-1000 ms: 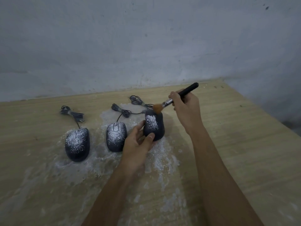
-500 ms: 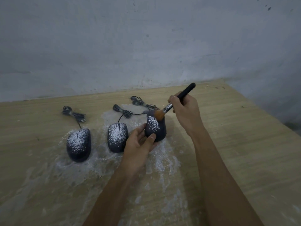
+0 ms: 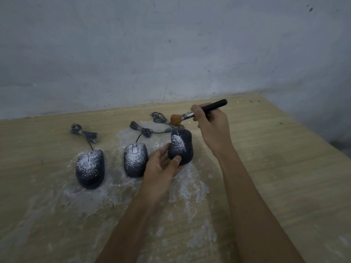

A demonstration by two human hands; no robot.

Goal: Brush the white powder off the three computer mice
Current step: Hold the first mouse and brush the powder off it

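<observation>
Above table point(image 3: 284, 168): left hand point(image 3: 161, 168) grips right mouse point(image 3: 181, 147); right hand point(image 3: 212, 122) pinches brush point(image 3: 199, 112).

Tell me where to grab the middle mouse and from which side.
Take the middle mouse from above, thumb and fingers on its two long sides near the rounded near end. It lies flat, cord leaving the far end, powder covering its top.

The left mouse point(image 3: 93, 177) and middle mouse point(image 3: 135, 160), both dark and corded, lie flat on the tabletop point(image 3: 266, 158), thickly dusted with white powder point(image 3: 85, 164). The right mouse point(image 3: 185, 149) is tilted up off it, with powder on its left half only. The black-handled brush point(image 3: 197, 112) hangs just above its far end.
</observation>
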